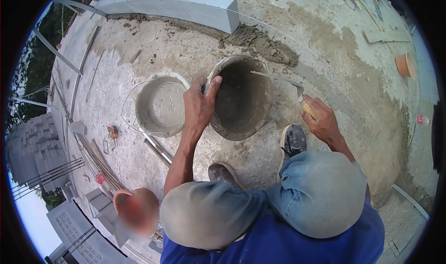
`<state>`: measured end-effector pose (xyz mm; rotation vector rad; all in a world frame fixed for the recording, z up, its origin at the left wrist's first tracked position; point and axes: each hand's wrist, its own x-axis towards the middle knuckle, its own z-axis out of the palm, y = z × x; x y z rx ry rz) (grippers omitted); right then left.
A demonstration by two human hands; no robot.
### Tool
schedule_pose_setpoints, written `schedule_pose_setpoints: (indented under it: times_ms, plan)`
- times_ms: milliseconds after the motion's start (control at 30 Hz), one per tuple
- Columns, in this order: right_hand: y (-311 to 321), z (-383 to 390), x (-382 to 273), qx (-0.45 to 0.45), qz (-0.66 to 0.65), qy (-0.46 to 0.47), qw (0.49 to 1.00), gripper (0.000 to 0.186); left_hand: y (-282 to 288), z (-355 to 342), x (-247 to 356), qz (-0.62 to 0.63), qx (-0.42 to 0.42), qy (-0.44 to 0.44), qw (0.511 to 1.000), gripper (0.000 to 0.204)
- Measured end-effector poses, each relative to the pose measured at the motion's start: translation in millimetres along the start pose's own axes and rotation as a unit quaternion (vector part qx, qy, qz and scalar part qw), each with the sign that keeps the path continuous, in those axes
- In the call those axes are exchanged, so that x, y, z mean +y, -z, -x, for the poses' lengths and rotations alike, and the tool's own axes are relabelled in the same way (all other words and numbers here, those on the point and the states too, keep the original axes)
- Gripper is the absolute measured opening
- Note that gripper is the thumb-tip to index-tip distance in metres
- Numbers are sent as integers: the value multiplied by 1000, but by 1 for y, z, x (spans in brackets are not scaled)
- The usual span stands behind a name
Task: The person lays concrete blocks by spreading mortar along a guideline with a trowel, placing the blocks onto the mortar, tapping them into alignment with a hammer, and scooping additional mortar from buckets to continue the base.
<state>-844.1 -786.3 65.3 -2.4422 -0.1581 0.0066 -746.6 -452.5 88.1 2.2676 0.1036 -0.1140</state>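
My left hand point(200, 103) grips the near-left rim of a dark, mortar-smeared bucket point(241, 101), thumb over the edge. The bucket tilts so that its mouth faces me; its inside is shadowed, with a wet-looking grey coating. In my right hand point(321, 120) is a trowel, held by its wooden handle point(308, 110). Its thin blade, seen nearly edge-on, reaches left across the bucket's right rim. Left of my left hand stands a second, paler bucket point(165, 108) with a wire handle and some grey residue inside.
Ahead, a row of pale blocks point(186, 6) sits beside a ridge of mortar point(262, 45), with a string stretched past it. A tape measure point(112, 132) and a metal tube point(158, 150) lie left. Grey blocks point(32, 143) are stacked farther left; an orange pot point(405, 65) is far right.
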Motion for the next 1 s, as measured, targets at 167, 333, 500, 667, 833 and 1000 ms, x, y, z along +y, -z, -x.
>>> schedule_pose_setpoints:
  times_ms: [167,333,500,667,833,1000]
  plan:
    - [-88,-57,-31,-58,192,100,975,43,-24,-17,1,14,-7,-43,999,51]
    - [-119,-49,-35,-66,306,208,927,46,-21,-16,-11,6,3,-64,998,52]
    - [-58,-70,-53,-179,194,100,959,40,-23,0,-1,20,15,-33,999,48]
    - [-87,-72,-25,-272,85,34,958,34,-45,14,3,-13,3,-110,994,39]
    - [-112,-55,-4,-410,-136,-143,890,34,-45,21,-1,51,2,-82,995,35]
    - [-129,-43,24,-483,-455,-274,696,62,-32,10,7,2,25,-36,999,37]
